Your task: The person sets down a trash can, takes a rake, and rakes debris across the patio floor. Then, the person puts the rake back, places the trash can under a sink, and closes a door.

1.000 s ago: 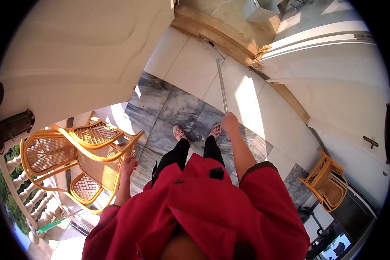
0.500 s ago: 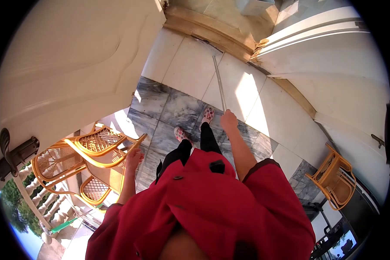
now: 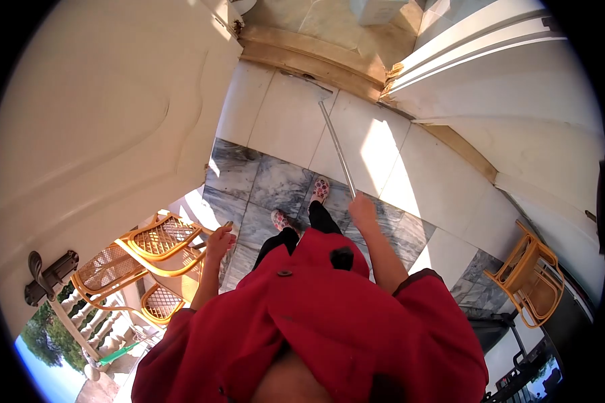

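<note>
My right hand (image 3: 364, 212) is closed round the upper end of a long metal handle. The handle belongs to what looks like a floor squeegee (image 3: 337, 144), slanting away from me across the pale tiles. Its thin dark head (image 3: 308, 79) lies close to the wooden door sill. Over by the wicker chairs, my left hand (image 3: 220, 242) hangs with loosely bent fingers and nothing visible in it. A rattan chair arm tip shows just behind those fingers; I cannot tell whether they touch.
Wicker chairs (image 3: 160, 240) stand on the left, under a white door (image 3: 107, 87) with a dark handle. Ahead is a wooden sill (image 3: 309, 54). A second white door (image 3: 511, 87) and a small rattan chair (image 3: 528, 282) are on the right. My feet stand on grey marble tiles (image 3: 279, 180).
The squeegee's head has shifted left along the sill, and its handle has swung slightly. My right hand is lower in view and a little right. My left hand has moved slightly right.
</note>
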Demonstrator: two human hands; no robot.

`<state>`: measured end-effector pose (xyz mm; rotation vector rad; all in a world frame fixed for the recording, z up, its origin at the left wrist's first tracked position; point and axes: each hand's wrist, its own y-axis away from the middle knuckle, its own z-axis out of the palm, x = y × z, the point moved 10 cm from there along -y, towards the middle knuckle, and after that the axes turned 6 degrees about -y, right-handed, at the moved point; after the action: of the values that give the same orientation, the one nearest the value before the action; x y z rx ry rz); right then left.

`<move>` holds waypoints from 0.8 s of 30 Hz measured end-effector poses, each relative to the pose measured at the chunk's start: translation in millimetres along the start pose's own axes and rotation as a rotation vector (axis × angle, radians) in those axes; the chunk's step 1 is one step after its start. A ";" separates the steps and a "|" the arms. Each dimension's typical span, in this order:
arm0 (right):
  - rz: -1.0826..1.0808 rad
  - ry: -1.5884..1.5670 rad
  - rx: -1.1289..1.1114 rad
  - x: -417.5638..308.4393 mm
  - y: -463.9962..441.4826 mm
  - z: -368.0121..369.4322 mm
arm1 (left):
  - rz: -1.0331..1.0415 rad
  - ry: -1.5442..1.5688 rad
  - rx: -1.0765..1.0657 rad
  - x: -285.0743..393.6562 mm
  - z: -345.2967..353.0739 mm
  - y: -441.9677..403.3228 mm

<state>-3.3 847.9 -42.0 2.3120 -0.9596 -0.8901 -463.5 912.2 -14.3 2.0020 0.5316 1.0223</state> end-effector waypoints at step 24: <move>-0.032 -0.346 -0.140 -106.2 8.6 -161.9 | 0.005 0.093 -0.030 94.5 -12.4 -108.7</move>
<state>51.6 950.6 113.0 2.1004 -0.9622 -1.3573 -419.2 1044.1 -53.6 1.9374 0.5575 1.1250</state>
